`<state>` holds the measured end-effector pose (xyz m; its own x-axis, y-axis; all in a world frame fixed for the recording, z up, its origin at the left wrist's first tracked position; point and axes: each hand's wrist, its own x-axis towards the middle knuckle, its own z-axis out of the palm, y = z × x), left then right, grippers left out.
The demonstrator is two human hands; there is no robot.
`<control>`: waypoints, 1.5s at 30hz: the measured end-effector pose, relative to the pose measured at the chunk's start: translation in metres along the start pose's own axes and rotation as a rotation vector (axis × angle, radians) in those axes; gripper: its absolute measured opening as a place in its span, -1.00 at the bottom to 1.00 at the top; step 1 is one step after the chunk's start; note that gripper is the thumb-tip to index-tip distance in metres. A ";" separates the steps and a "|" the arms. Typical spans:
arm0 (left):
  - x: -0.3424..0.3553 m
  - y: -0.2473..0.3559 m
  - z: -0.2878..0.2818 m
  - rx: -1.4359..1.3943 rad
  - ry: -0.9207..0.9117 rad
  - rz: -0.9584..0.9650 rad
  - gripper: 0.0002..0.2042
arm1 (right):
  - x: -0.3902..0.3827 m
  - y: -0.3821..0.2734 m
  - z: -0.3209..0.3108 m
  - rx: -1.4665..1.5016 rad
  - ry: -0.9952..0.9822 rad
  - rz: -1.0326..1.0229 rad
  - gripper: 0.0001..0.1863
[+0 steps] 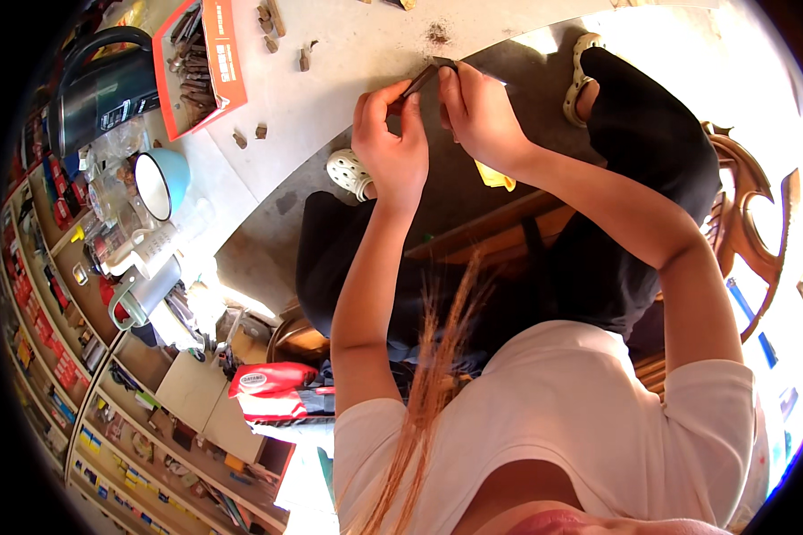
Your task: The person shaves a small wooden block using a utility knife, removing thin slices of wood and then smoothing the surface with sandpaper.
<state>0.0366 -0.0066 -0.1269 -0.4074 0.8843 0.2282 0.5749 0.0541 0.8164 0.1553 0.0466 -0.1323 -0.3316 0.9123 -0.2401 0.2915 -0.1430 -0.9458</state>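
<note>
Dark slender stick (419, 82) sits at the white table (348, 80) edge, pinched by left hand (391, 147) and right hand (480, 116). Looks light, stiff, brittle; grip near both ends.

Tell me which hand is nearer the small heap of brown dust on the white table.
Right. The right hand is just below the small heap of brown dust; the left hand sits further down and left.
</note>
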 end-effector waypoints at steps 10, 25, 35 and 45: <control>0.000 0.000 0.002 -0.027 0.015 -0.006 -0.86 | 0.000 0.003 0.000 0.078 -0.010 0.042 -0.61; -0.001 0.000 0.002 -0.012 0.009 0.050 -0.85 | 0.001 0.001 0.000 -0.027 -0.047 0.000 -0.65; 0.000 0.001 0.001 0.006 -0.005 0.028 -0.86 | 0.001 0.001 0.001 -0.014 -0.030 0.021 -0.66; 0.002 0.002 0.001 -0.021 -0.007 0.012 -0.86 | 0.001 0.003 0.002 -0.121 -0.045 -0.019 -0.66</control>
<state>0.0374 -0.0043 -0.1256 -0.3954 0.8882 0.2339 0.5646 0.0342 0.8246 0.1537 0.0464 -0.1356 -0.3771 0.8959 -0.2350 0.3898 -0.0766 -0.9177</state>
